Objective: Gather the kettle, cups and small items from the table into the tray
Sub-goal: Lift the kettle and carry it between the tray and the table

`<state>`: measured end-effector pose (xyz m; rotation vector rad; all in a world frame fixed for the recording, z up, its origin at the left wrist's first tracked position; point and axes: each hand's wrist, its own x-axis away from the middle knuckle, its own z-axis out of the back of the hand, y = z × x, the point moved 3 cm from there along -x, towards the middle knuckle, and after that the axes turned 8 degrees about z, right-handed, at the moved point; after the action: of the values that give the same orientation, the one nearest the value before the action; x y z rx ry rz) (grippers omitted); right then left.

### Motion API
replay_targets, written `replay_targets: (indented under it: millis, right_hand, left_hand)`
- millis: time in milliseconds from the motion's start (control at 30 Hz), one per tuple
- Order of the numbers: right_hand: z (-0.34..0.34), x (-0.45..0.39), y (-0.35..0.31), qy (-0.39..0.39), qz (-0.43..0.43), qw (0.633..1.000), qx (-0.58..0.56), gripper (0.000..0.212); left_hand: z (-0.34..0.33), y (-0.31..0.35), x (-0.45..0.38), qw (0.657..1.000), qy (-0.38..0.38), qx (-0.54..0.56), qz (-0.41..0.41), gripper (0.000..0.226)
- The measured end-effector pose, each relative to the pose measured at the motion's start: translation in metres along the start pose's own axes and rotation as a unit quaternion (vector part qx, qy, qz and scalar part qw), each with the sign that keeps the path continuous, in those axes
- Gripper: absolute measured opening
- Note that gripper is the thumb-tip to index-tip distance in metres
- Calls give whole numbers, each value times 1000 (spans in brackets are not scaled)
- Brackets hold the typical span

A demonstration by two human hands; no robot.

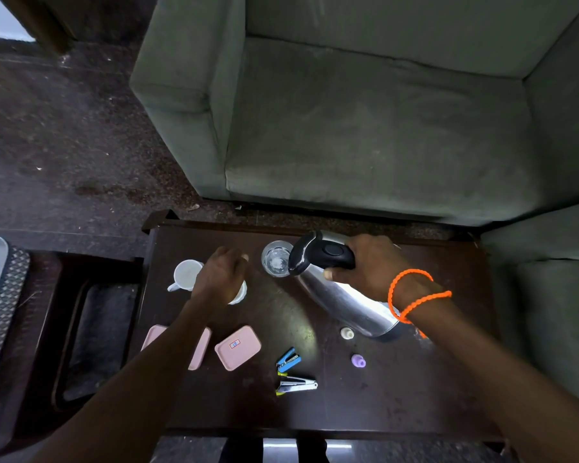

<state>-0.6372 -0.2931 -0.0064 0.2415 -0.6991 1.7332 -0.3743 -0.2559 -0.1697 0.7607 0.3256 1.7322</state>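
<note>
Your right hand (371, 265) is wrapped around the black handle of the steel kettle (345, 302), right of centre in the frame; the fingers are clamped on it and the kettle leans, its top tipped toward the clear glass (276, 259) just beside the spout. Your left hand (221, 275) sits curled over a white cup (239, 294) at centre left. It covers most of that cup, so you cannot tell whether the fingers have closed on it or only rest on top. A second white cup (186, 274), with its handle showing, stands just to the left of that hand.

Judging by this, you are at the first pick-ups: nothing appears to lie in the dark tray (81, 345), which waits at the lower left, off the table's (365, 406) left edge. Still on the table are two pink lids (238, 347), one partly under your left forearm, a blue stapler (288, 359), a silver stapler (298, 385), a small white cap (347, 333) and a small purple cap (358, 360).

Next, bring the kettle upright before you carry it left across the table, clear of the glass, and set it at one end of the tray so the cups have room.
</note>
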Motion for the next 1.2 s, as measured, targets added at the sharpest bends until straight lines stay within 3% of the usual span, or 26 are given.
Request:
replay_targets:
  millis: [167,1200]
  right_hand:
    - [3,-2,-3,-19,-3,1000,11,49]
    - [10,-4,-22,-51,-32,998,32,48]
  left_hand:
    - [-1,3,-2,1000,-11,-6,-6,25]
    - [4,-4,1,999,-7,-49,-15,25]
